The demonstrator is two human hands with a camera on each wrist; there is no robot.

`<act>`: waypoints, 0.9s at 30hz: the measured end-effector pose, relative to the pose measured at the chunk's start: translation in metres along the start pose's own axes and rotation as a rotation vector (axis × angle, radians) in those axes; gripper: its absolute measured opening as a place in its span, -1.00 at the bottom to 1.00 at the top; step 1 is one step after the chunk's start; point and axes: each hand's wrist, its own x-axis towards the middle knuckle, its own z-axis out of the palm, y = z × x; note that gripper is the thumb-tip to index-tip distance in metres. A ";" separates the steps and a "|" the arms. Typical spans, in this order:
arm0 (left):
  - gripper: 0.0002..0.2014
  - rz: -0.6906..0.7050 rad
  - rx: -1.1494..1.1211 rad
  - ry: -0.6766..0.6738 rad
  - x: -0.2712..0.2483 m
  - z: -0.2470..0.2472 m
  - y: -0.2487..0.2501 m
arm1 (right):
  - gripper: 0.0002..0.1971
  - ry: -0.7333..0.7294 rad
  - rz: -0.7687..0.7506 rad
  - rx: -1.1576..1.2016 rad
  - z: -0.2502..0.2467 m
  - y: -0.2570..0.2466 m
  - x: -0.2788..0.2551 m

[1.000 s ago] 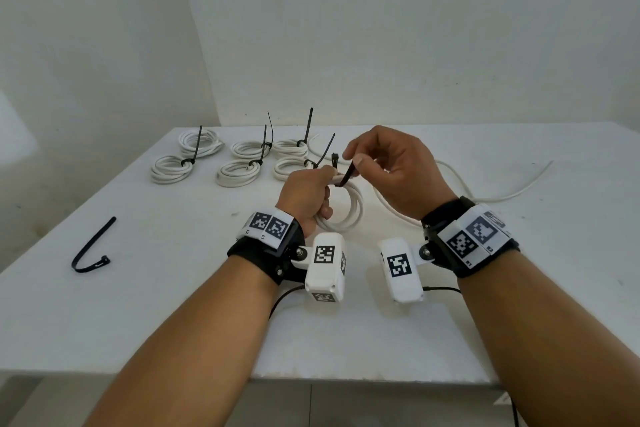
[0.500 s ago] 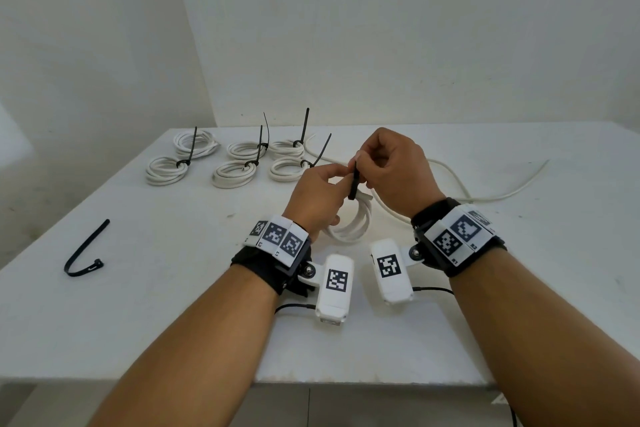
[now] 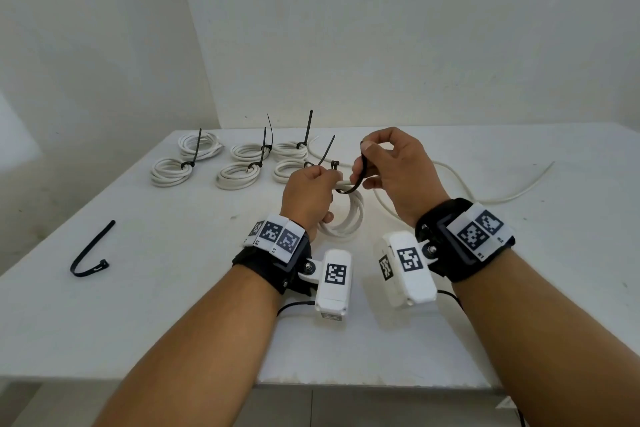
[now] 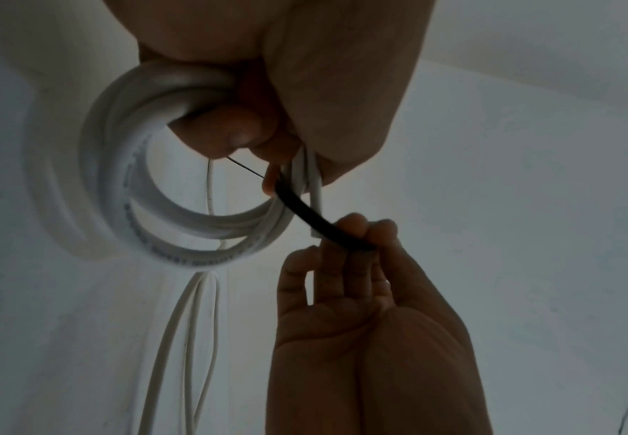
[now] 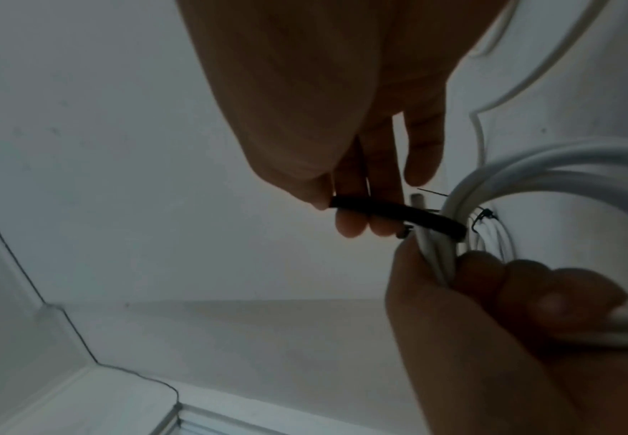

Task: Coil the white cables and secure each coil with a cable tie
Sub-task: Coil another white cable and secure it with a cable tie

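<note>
My left hand (image 3: 320,184) grips a white cable coil (image 3: 348,218) by its top and holds it just above the table; its fingers (image 4: 230,132) curl through the loops (image 4: 118,182). A black cable tie (image 3: 356,180) passes under the gripped strands. Its head (image 3: 334,165) sticks up beside my left thumb. My right hand (image 3: 365,158) pinches the tie's free band between thumb and fingers and holds it up to the right of the coil. The right wrist view shows the band (image 5: 397,213) running from those fingers (image 5: 349,223) to the coil (image 5: 528,170).
Several white coils (image 3: 239,168), each bound with a black tie, lie in two rows at the back left. A spare black tie (image 3: 90,253) lies near the left edge. A loose white cable (image 3: 485,199) trails across the right side of the table (image 3: 173,322).
My right hand has drawn away from the left, up and to the right, taking the tie's band with it. The left hand keeps its grip on the coil.
</note>
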 end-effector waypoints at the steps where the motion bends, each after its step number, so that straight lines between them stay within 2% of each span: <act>1: -0.87 0.004 0.001 -0.003 0.000 0.001 0.000 | -0.93 0.018 -0.017 -0.040 0.001 0.002 0.000; 5: -0.83 0.008 0.018 -0.003 0.000 0.003 -0.001 | -0.89 0.078 -0.100 -0.197 0.002 0.007 0.002; 12: -0.84 0.032 0.033 -0.009 0.001 0.001 -0.001 | -0.84 -0.024 -0.251 -0.542 0.001 0.015 0.005; 15: -0.86 0.052 0.073 -0.008 0.001 0.002 -0.003 | -0.87 0.004 -0.217 -0.548 -0.001 0.015 0.006; 19: -0.75 0.063 0.091 -0.006 0.002 0.004 -0.004 | -0.80 0.053 -0.164 -0.532 -0.003 0.016 0.007; 27: -0.76 0.068 0.113 -0.007 0.000 0.004 -0.002 | -0.77 0.101 -0.166 -0.524 -0.002 0.017 0.007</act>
